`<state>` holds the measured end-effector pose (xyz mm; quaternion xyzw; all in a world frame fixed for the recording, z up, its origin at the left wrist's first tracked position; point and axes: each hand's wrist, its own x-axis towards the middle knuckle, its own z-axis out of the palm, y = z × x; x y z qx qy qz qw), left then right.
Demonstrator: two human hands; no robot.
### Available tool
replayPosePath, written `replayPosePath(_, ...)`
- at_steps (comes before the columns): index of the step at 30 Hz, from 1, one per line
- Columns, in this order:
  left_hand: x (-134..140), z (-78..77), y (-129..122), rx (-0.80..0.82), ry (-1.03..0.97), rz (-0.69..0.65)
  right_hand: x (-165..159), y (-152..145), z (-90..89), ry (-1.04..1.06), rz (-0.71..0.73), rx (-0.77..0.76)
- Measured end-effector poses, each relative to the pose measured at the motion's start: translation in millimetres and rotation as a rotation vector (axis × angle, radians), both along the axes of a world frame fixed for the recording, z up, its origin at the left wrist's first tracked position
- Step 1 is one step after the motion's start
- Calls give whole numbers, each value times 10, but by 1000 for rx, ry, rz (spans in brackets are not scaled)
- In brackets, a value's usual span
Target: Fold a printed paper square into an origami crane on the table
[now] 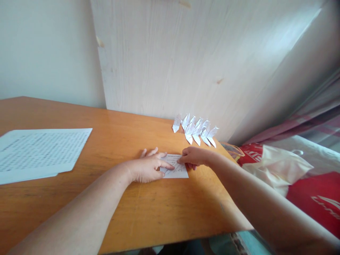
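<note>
Sheet point(180, 173) flat on desk point(159, 209), both hands on it

Clock centred on the sheet; 12 points away from the person.

Sheet: small, white, with rows of dark printed marks. Lies on the desk between the two hands, partly covered by both.

Left hand point(148, 169): at 9 o'clock, palm down, open, fingers spread. Index finger reaches out over the printed face; thumb lies nearer 8 o'clock, by the sheet's lower left corner.

Right hand point(195, 156): at 2 o'clock, fingers curled in, index fingertip at the sheet's right part. Cannot tell whether it pinches the paper or only presses on it.

Stack point(45, 152): at 9 o'clock, well apart from the left hand. Larger printed sheets, edges not aligned.

Folded papers point(196, 132): at 1 o'clock, beyond the right hand, close together in a cluster with pointed ends. Leftmost one is wider.

Board point(164, 60): pale, upright, at 12 o'clock, behind the desk.

Red bag point(316, 202): at 4 o'clock, off the desk, beyond the right forearm, white lettering on it.
</note>
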<state>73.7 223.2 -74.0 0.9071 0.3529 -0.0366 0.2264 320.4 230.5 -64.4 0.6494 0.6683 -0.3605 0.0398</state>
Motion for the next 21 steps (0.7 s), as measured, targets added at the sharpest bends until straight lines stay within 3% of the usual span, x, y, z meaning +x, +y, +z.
replayPosePath(10, 27, 55, -48, 47, -37, 31, 21, -144, -22, 212, -188, 119)
replayPosePath(16, 43, -35, 30, 155, -229, 105, 86, -170, -131, 385, -302, 182)
replayPosePath(21, 65, -117, 67, 211, -242, 133, 111, -218, -174, 419, -314, 217)
